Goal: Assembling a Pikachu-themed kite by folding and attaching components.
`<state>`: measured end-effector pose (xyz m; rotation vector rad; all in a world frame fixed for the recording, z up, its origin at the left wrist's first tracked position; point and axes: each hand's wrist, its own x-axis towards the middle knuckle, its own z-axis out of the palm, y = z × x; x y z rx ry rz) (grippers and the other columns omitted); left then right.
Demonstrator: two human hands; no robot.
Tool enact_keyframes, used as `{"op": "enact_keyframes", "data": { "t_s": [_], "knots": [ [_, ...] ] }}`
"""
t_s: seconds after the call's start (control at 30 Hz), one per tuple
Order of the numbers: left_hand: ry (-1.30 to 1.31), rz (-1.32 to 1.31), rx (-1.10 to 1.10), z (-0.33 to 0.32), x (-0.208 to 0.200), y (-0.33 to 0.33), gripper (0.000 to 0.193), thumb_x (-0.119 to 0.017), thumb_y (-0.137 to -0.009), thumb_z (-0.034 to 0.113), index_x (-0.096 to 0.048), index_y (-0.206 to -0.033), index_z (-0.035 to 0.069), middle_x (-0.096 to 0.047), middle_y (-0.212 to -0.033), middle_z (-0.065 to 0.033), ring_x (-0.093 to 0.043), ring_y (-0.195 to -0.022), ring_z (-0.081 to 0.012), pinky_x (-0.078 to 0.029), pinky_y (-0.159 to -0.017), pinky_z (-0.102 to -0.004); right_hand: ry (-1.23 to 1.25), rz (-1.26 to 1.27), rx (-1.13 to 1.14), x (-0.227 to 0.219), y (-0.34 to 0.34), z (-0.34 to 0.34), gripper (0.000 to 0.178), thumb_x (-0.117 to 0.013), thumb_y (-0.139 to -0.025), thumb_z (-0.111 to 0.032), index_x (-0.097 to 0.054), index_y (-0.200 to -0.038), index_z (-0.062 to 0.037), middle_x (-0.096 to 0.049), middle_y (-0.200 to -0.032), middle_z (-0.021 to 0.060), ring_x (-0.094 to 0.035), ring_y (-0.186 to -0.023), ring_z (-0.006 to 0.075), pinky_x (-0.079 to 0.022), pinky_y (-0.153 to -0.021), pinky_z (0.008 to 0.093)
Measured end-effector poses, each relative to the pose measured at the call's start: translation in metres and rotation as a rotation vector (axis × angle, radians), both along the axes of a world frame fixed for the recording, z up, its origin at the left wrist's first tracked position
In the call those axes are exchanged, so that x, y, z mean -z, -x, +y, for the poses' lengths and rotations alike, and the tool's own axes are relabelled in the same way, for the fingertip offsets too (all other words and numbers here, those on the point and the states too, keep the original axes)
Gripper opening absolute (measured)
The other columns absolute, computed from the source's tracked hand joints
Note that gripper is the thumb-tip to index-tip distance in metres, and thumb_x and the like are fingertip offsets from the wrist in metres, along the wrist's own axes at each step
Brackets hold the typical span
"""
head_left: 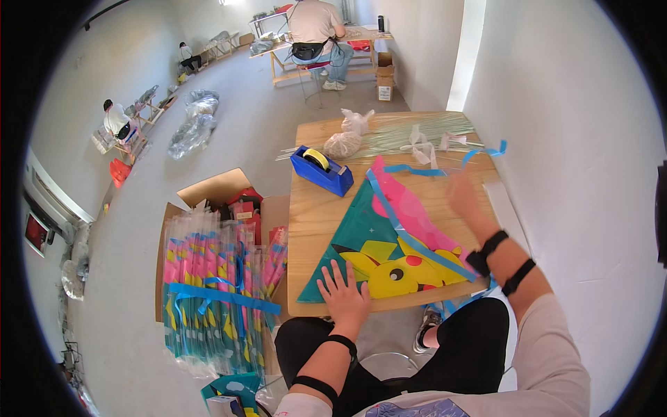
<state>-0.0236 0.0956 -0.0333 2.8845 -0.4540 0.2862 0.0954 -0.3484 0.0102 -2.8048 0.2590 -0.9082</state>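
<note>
A folded triangular kite (361,229) in teal, pink and yellow, printed with a cartoon animal, lies on the wooden table (313,208). My left hand (345,297) rests flat on its lower left part, fingers spread. Blue ribbon (399,226) runs across the kite from its top to its lower right corner. More blue ribbon (479,156) trails along the table beyond it. My right hand (467,198) is over the table's right side, beside the pink part of the kite; motion smears its fingers, so what it holds, if anything, does not show.
A blue tape dispenser (322,170) stands at the table's far left, before a knotted plastic bag (343,144). Thin pale rods (410,132) lie along the far edge. Left of the table, a cardboard box (274,208) holds several packed kites (215,278). A white wall (577,174) stands close on the right.
</note>
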Motion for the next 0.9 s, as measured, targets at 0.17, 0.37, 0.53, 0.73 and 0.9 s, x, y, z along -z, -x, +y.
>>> {"op": "enact_keyframes", "data": {
  "t_s": [0.17,0.37,0.53,0.73,0.9],
  "knots": [
    [-0.029,0.017,-0.057,0.026,0.007,0.006,0.076,-0.054,-0.102,0.048,-0.036,-0.167,0.014,-0.021,-0.176,-0.0208,-0.017,-0.161,-0.0472,-0.013,-0.127,-0.0653,-0.396,0.515,-0.152,-0.014,0.091,0.172,0.04,-0.085,-0.084,-0.034,-0.073,-0.11,-0.0055,-0.074,-0.113,0.0183,-0.07,-0.102,0.0364,-0.055,-0.088,0.0467],
    [-0.027,0.024,-0.042,0.019,0.004,0.004,0.076,-0.052,-0.103,0.049,-0.034,-0.168,0.014,-0.02,-0.176,-0.0207,-0.017,-0.161,-0.0469,-0.012,-0.128,-0.0649,-0.492,0.795,-0.175,0.015,0.086,0.152,0.036,-0.086,-0.083,-0.029,-0.074,-0.104,-0.0037,-0.076,-0.1,0.0169,-0.072,-0.095,0.0348,-0.057,-0.083,0.0437],
    [-0.04,0.031,-0.076,0.032,0.007,0.007,0.076,-0.052,-0.103,0.049,-0.034,-0.168,0.014,-0.02,-0.176,-0.0209,-0.016,-0.161,-0.047,-0.012,-0.128,-0.0647,-0.351,0.916,-0.203,0.001,0.017,0.101,0.034,-0.085,-0.082,-0.027,-0.075,-0.103,-0.0023,-0.078,-0.092,0.0143,-0.074,-0.086,0.0287,-0.057,-0.077,0.0437],
    [-0.01,0.029,-0.027,0.011,-0.002,0.004,0.075,-0.053,-0.103,0.048,-0.035,-0.167,0.013,-0.02,-0.176,-0.0211,-0.017,-0.161,-0.0471,-0.012,-0.128,-0.0648,-0.421,-0.335,0.303,-0.038,-0.016,0.004,0.069,-0.061,-0.093,-0.007,-0.043,-0.159,-0.0043,-0.051,-0.153,0.0255,-0.049,-0.144,0.0371,-0.042,-0.116,0.0408],
    [-0.021,-0.005,-0.068,0.035,0.006,0.008,0.075,-0.056,-0.101,0.045,-0.037,-0.166,0.01,-0.024,-0.174,-0.0225,-0.02,-0.159,-0.0482,-0.012,-0.127,-0.0648,-0.476,-0.178,-0.207,-0.027,0.085,0.112,0.079,-0.055,-0.093,-0.001,-0.026,-0.166,0.0026,-0.027,-0.172,0.026,-0.027,-0.159,0.0421,-0.021,-0.131,0.0466]
  ]
}}
